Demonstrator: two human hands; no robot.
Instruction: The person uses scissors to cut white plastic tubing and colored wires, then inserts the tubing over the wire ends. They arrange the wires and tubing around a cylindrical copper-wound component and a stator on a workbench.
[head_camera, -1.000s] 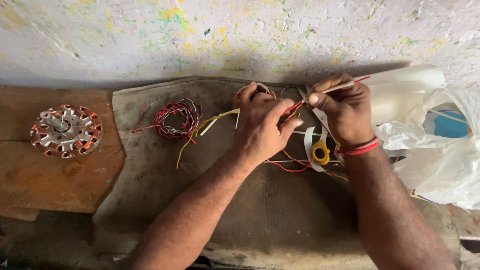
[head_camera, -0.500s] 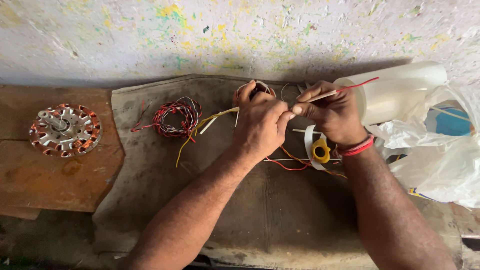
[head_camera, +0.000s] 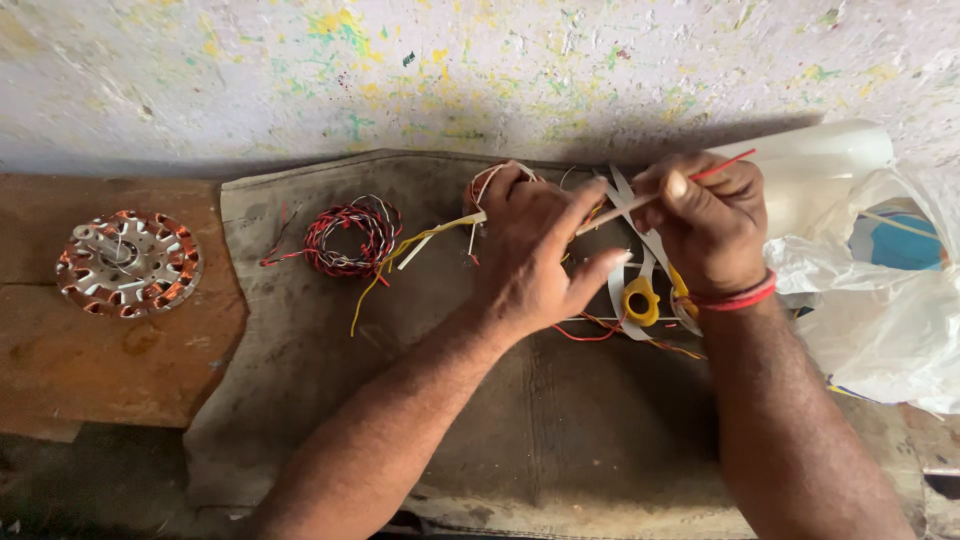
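The left hand (head_camera: 535, 250) is resting on the grey cloth (head_camera: 560, 430) that is covering the bench, its fingers bunched over a cluster of white and red wires (head_camera: 490, 185), with the forefinger stretching toward a thin sleeved wire (head_camera: 650, 195). The right hand (head_camera: 705, 225) is pinching that same wire between thumb and fingers, so it is running slantwise between both hands, its red end (head_camera: 735, 160) sticking up past the knuckles. A red band (head_camera: 735, 297) is circling the right wrist. Yellow-handled scissors (head_camera: 640, 298) are lying just under the hands. A red-and-white wire coil (head_camera: 350, 235) is lying to the left on the cloth. A copper-wound stator (head_camera: 128, 262) is sitting on the wooden board (head_camera: 100, 370). A white roll (head_camera: 815, 165) and a crumpled plastic bag (head_camera: 880, 320) are lying at right.
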